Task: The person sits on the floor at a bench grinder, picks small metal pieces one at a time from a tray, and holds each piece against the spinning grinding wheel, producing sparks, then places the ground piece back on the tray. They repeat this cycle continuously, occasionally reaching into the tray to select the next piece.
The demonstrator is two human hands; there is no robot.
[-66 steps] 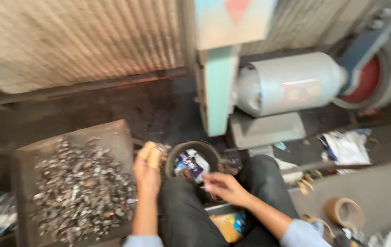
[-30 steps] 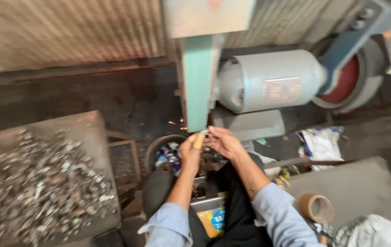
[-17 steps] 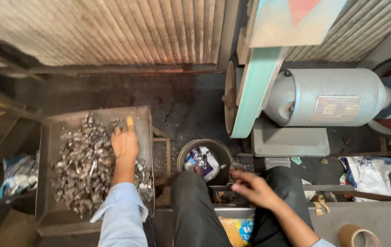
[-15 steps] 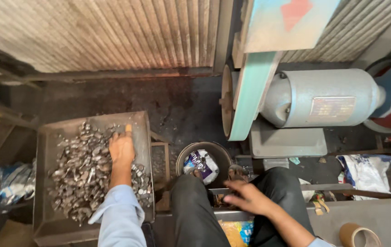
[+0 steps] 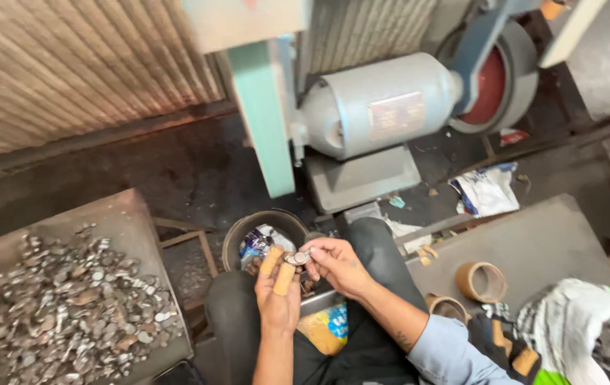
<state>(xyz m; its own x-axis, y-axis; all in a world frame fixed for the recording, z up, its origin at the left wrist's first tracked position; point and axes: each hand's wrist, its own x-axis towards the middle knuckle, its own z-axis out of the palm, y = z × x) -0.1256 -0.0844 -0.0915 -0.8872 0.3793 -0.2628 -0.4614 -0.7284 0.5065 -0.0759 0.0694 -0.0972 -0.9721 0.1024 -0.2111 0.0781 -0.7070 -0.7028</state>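
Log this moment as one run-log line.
left hand: under metal part | right hand: pinching part | bucket: below hands | tray of parts: left | grinder motor: ahead

Motor label: rectangular pale plate, sitting on the grey motor housing's side.
Floor bag: crumpled white-and-blue plastic package, lying right of the motor base.
Bucket wrapper: blue-and-white packet, resting inside the round dark bucket.
Lap packet: yellow-and-blue package, lying beneath the forearms.
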